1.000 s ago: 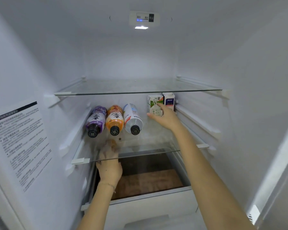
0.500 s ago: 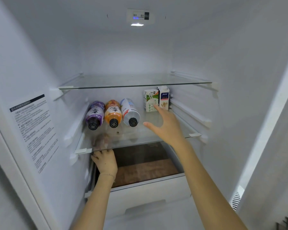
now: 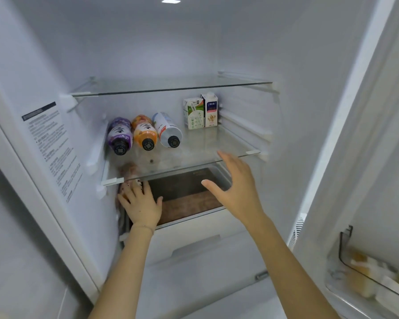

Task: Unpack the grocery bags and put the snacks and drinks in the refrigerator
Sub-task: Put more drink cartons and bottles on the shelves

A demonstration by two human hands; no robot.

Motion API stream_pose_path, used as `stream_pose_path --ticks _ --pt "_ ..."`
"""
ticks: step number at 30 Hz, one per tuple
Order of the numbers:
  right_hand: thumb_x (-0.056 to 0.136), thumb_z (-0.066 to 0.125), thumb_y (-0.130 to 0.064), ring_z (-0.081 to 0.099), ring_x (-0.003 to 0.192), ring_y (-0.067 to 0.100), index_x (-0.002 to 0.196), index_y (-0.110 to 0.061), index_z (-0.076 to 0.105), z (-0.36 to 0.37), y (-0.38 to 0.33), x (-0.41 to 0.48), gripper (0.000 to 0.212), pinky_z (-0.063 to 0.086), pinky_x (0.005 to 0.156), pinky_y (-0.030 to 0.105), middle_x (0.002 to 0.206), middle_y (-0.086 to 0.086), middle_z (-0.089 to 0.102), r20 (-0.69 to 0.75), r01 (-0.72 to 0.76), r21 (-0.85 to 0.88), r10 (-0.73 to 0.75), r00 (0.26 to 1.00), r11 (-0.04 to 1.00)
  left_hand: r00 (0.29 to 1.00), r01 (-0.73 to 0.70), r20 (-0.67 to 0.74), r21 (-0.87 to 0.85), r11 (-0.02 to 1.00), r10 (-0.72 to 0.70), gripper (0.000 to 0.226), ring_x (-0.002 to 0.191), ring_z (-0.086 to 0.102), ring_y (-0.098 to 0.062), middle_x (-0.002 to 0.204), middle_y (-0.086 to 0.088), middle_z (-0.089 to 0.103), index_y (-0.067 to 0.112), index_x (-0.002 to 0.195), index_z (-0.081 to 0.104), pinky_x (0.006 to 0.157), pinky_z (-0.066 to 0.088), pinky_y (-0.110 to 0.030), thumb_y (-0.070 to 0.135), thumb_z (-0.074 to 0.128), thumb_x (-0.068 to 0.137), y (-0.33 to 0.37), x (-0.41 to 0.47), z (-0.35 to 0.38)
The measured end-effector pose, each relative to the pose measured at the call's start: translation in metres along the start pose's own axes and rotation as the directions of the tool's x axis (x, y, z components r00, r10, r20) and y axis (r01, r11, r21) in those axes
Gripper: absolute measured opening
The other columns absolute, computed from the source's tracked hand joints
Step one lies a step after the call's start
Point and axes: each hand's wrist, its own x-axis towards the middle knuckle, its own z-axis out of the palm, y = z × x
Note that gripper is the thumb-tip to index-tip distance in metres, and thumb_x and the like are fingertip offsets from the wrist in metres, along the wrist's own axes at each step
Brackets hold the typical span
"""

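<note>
Three drink bottles lie side by side with caps toward me on the lower glass shelf: a purple bottle, an orange bottle and a white bottle. A green-and-white carton and a white carton stand upright at the shelf's back right. My right hand hovers in front of the shelf's front edge with fingers spread, holding nothing. My left hand reaches under the shelf at the left. Its fingers are straight and touch a blurred pinkish thing against the wall.
An upper glass shelf is bare. Below the lower shelf sits an open white drawer with a brown bottom. The fridge door stands open at right. Its door bin holds blurred yellowish packages. A printed label covers the left wall.
My right hand has let go of the cartons and drawn back toward me, past the shelf's front edge. My head has pulled back and turned right, bringing the door bin into view. My left hand stays under the shelf.
</note>
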Motion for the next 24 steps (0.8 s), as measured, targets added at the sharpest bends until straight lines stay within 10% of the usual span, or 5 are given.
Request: stream_pose_path --ticks 15,24 --pt "0.082 0.058 -0.06 0.023 0.144 0.016 0.149 -0.035 0.028 -0.13 -0.002 -0.172 0.077 0.023 0.117 0.04 0.154 -0.007 0.031 0.103 -0.004 -0.207 0.026 0.994 0.978 0.939 -0.341 -0.088 -0.377 0.861 0.334 0.091 0.148 0.007 -0.027 0.159 -0.001 0.023 0.036 0.149 0.028 0.118 0.008 -0.052 0.084 0.026 0.072 0.073 -0.194 -0.082" --pt "0.08 0.067 -0.052 0.034 0.138 0.016 0.144 -0.03 0.039 -0.33 -0.017 -0.322 0.073 0.033 0.111 0.036 0.146 -0.005 0.043 -0.2 -0.187 -0.383 0.116 0.973 0.905 0.712 -0.699 -0.354 -0.439 0.564 0.607 0.083 0.144 0.023 -0.026 0.149 -0.001 0.04 0.033 0.144 0.039 0.115 0.02 -0.05 0.079 0.037 0.075 0.203 -0.376 -0.197"
